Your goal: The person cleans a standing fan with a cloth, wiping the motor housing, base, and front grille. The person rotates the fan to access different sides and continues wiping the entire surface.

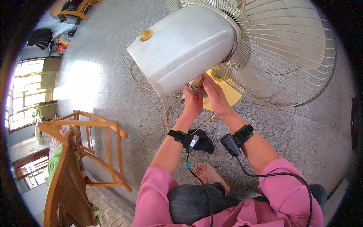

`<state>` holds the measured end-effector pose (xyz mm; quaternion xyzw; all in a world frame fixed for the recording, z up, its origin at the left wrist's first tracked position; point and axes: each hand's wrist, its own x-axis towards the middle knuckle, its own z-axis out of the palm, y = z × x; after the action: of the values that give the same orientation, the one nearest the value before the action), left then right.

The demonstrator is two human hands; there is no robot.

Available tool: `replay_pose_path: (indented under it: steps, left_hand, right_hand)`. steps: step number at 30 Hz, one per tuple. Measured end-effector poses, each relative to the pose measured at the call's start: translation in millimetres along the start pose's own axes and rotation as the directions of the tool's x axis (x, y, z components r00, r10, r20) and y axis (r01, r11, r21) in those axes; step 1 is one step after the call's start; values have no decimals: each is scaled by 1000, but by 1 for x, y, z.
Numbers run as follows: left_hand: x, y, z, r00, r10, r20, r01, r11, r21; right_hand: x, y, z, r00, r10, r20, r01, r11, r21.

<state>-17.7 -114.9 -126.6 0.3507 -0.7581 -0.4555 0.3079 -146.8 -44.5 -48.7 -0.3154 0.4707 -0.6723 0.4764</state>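
Observation:
An electric fan stands before me, its pale motor housing [184, 45] tilted across the view with a yellowed knob [147, 35] on top. The wire guard [283, 54] and pale blades [292, 34] are at the upper right. Below the housing, my left hand [194, 100] is closed around the fan's neck [195, 88], its fingertips partly hidden. My right hand [215, 96] presses its fingers against the neck's other side, by a round brownish part [196, 81]. Beneath the hands is the fan's yellowish base [227, 93] on the floor.
A thin power cord [164, 113] trails over the speckled stone floor [119, 71]. Some black cloth [205, 143] lies near my bare foot [211, 176]. A wooden chair [105, 147] stands at left. Black cables [205, 187] run from my wrist straps [244, 135].

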Motion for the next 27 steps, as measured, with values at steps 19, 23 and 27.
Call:
replay_pose_path:
  steps: [19, 23, 27]
  left_hand:
    - [-78, 73, 36, 661, -357, 661, 391, 915, 104]
    - [-66, 101, 26, 762, -263, 592, 382, 920, -83]
    - [-37, 105, -13, 680, -354, 642, 484, 875, -30]
  right_hand:
    - [-112, 49, -84, 894, 260, -364, -393, 845, -362]
    - [-120, 40, -73, 897, 375, -234, -393, 919, -34]
    - [-109, 32, -84, 866, 457, -205, -449, 889, 84]
